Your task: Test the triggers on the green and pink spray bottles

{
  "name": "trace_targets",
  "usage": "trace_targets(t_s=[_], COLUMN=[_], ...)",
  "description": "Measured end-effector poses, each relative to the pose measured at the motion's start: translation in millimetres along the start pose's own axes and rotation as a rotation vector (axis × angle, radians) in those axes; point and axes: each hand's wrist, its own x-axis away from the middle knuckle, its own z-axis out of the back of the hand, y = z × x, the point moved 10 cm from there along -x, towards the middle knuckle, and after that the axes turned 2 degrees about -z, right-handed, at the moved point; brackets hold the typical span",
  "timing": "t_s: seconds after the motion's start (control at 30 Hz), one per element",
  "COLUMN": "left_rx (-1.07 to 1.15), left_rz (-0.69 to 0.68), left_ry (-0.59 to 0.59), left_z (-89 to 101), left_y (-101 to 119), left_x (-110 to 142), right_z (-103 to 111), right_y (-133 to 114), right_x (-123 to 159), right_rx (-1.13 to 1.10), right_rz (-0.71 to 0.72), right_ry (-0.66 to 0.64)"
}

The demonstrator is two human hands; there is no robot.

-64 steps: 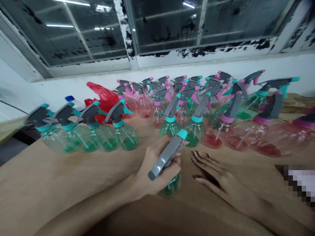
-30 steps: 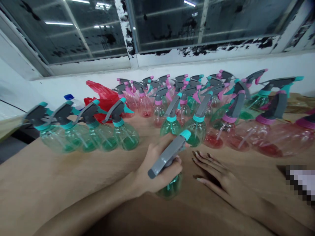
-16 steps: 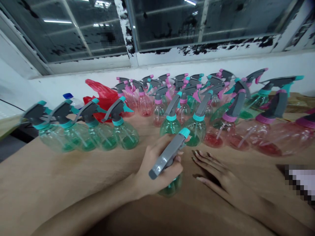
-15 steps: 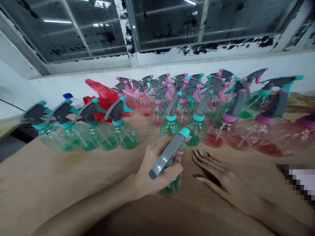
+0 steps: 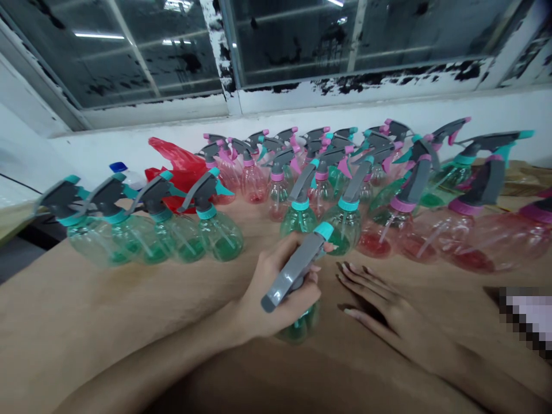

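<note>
My left hand (image 5: 276,287) is wrapped around the neck of a green spray bottle (image 5: 301,326), under its grey sprayer head with a turquoise nozzle that points away to the right. The fingers cover the collar and trigger. Flat on the wooden table (image 5: 172,316) to the right lies my right hand (image 5: 388,310), fingers spread and holding nothing. Just beyond my hands stand two green spray bottles with turquoise collars, one of them a green bottle (image 5: 342,230). Beside them a clear pink spray bottle (image 5: 379,238) holds a pink tint at its base.
Several green spray bottles (image 5: 222,238) line up at the left. More pink and green ones crowd the back, near a red plastic bag (image 5: 181,167) and a blue-capped bottle (image 5: 129,177). A blurred-out pale object (image 5: 532,313) lies at the right edge. A window rises behind.
Both hands keep their places, the left around the same spray bottle and the right flat on the table. Only the camera view shifts slightly.
</note>
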Motion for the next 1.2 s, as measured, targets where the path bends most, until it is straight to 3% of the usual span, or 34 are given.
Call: trace_targets(t_s=[0.63,1.2], left_rx=[-0.139,-0.138], left_rz=[-0.116,-0.115], left_ry=[0.022,0.018], left_z=[7.9,6.1], left_y=[24,20], left_x=[-5,-6], right_z=[-2,-1], right_y=[1,1], right_x=[1,1], right_rx=[0.001,-0.013], right_rz=[0.004,0.005], right_ry=[0.0,0.009])
